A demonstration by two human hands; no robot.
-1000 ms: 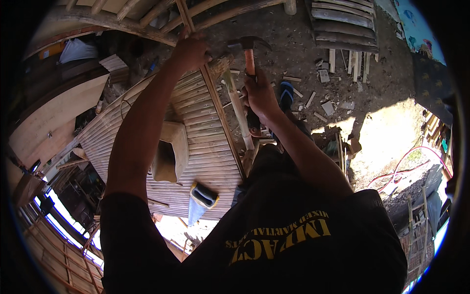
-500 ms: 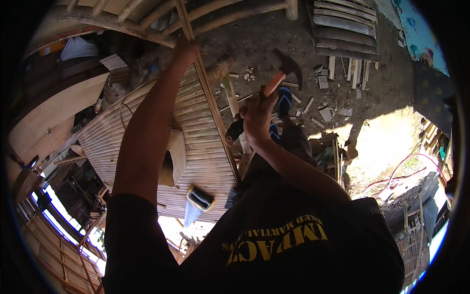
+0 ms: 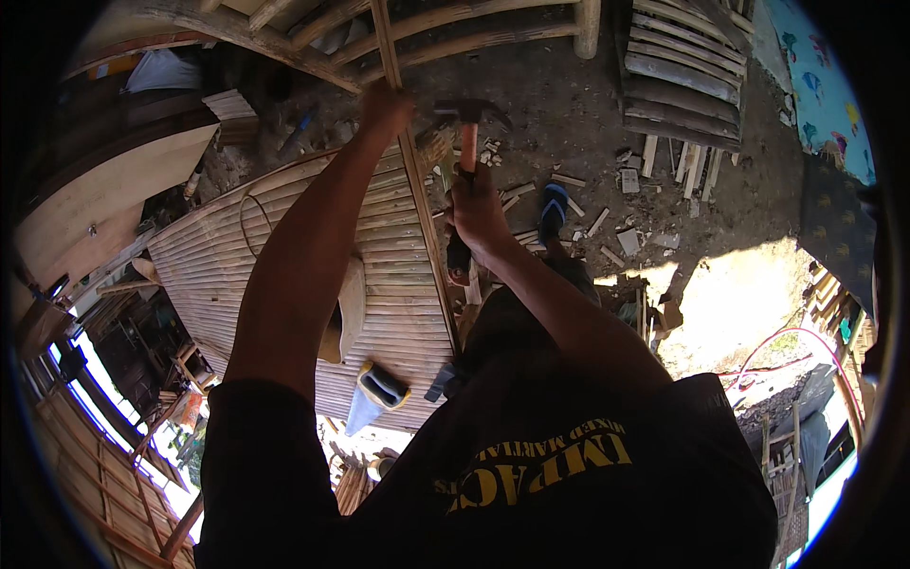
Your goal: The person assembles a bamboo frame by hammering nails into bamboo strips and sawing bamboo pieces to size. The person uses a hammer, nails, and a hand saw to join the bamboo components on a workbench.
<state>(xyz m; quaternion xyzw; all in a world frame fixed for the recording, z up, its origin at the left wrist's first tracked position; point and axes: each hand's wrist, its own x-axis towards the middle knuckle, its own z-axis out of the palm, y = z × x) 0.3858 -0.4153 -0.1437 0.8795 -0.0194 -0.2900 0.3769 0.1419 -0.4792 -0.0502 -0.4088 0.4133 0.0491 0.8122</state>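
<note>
From far away I have only the head view, and in it I see both arms reaching forward over a slatted bamboo worktop [image 3: 408,303]. My right grip [image 3: 479,211] is clenched around the handle of a hammer [image 3: 469,137], which stands to the right of a long wooden strip [image 3: 422,190]; its dark head points away from the body, and a gap shows between it and my left grip. This left grip [image 3: 387,110] lies at the strip, near its upper part, but it is dark and blurred, so I cannot tell whether the fingers close on it. The strip runs along the right edge of the worktop and continues beyond it. On the worktop, a beige container [image 3: 353,308] is partly hidden behind the left forearm, and a handsaw [image 3: 384,387] with black and yellow handle lies nearer to the body. On the ground at the right, I see wood scraps [image 3: 598,222] near a foot in a blue sandal [image 3: 555,201].
</note>
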